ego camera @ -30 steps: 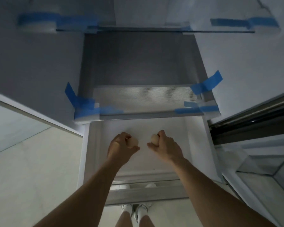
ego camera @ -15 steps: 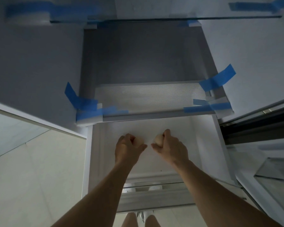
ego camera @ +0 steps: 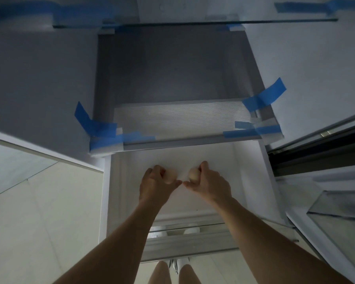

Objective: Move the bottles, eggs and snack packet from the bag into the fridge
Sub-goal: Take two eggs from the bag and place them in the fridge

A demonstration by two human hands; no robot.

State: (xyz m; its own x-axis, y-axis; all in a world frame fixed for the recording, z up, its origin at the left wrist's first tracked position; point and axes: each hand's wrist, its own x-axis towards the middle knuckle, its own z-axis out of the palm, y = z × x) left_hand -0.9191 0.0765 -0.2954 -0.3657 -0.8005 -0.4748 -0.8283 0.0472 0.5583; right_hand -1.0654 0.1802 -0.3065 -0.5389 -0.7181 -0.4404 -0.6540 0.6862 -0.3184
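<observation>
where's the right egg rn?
Head view, just right of centre: the right egg is gripped in the right hand over the white compartment, beside the left egg in the left hand.

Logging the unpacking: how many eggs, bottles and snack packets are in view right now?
Eggs: 2, the left egg in the left hand and the right egg in the right hand
Bottles: 0
Snack packets: 0
Total: 2
</observation>
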